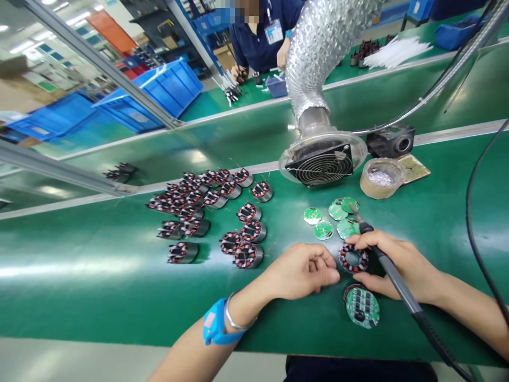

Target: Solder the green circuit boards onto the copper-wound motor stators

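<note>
A soldering iron (397, 278) lies across my right hand (401, 260), its tip slanting up and left over the green boards. The thumb and fingers of that hand also rest around a ring-shaped motor stator (342, 258) with dark and orange windings. Just left of the stator, my left hand (304, 270) is closed with curled fingers; whether something thin sits in them cannot be made out. Below the stator, a round circuit board (362, 306) with black components lies by some dark and red wire. Several small green round boards (323, 230) lie beyond my hands.
Many wound stators (189, 196) stand in a cluster to the left, others (249, 254) nearer. A fume extractor fan (322, 168) hangs from a foil duct (318, 58). Beside it are a solder-filled tub (379, 180) and a black holder (392, 141). A person (262, 42) works across the bench.
</note>
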The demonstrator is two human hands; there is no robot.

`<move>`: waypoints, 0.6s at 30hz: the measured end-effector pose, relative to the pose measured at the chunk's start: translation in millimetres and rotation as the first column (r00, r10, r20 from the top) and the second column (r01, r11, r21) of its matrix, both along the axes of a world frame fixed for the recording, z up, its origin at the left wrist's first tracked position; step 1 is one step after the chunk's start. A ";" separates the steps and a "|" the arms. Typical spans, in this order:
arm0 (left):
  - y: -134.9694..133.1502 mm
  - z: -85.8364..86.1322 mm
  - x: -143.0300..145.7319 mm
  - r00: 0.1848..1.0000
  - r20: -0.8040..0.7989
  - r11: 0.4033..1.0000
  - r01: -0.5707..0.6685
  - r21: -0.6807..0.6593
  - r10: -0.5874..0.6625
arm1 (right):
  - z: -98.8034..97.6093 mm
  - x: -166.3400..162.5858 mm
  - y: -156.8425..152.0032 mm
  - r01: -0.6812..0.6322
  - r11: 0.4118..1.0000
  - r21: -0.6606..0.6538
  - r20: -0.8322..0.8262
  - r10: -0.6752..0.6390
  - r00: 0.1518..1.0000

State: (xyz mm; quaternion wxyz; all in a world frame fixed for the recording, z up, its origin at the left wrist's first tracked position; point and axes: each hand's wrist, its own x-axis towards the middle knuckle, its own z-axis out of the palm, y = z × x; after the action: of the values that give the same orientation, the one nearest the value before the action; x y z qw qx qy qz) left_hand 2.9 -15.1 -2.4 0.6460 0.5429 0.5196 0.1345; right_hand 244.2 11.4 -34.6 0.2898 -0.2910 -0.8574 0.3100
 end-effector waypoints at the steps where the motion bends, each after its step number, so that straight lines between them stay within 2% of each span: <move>1: 0.5 -1.1 0.4 0.999 -0.013 0.999 -0.034 -0.003 0.034 | 1.0 0.6 0.5 -0.005 1.000 -0.002 0.003 0.005 1.000; 5: 10.7 -2.2 -16.0 0.987 -0.091 0.990 -0.131 0.055 0.135 | 5.9 4.4 4.1 -0.056 0.997 -0.051 0.028 0.058 0.998; 7: 17.8 -2.5 -22.4 0.959 -0.127 0.950 -0.222 0.218 0.254 | 8.1 5.8 5.9 -0.078 0.994 -0.073 0.033 0.081 0.996; 9: 22.1 -3.0 -19.3 0.946 -0.130 0.888 -0.222 0.403 0.296 | 9.7 6.2 6.8 -0.085 0.993 -0.082 0.034 0.088 0.996; 11: 22.1 -2.5 -9.4 0.965 -0.163 0.858 -0.097 0.504 0.205 | 10.4 5.8 6.7 -0.082 0.993 -0.080 0.036 0.085 0.996; 13: 18.8 -0.1 -0.6 0.969 -0.232 0.860 0.049 0.507 0.082 | 10.2 5.3 6.0 -0.074 0.995 -0.069 0.025 0.076 0.997; 14: 16.5 1.5 1.1 0.968 -0.248 0.870 0.082 0.486 0.047 | 9.9 5.1 5.6 -0.073 0.995 -0.063 0.016 0.074 0.997; 16: 12.9 3.8 -1.6 0.976 -0.217 0.908 0.086 0.410 0.005 | 9.1 4.7 5.0 -0.072 0.996 -0.056 -0.001 0.072 0.997; 18: 12.2 2.2 -8.3 0.983 -0.179 0.922 0.038 0.386 0.034 | 8.0 4.5 4.8 -0.073 0.996 -0.060 0.006 0.073 0.997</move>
State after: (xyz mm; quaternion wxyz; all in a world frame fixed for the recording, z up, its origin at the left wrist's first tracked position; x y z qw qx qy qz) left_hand -5.4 -2.9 -0.2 0.4757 0.6704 0.5390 0.1838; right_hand 248.7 16.3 -26.6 0.2658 -0.2694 -0.8591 0.3446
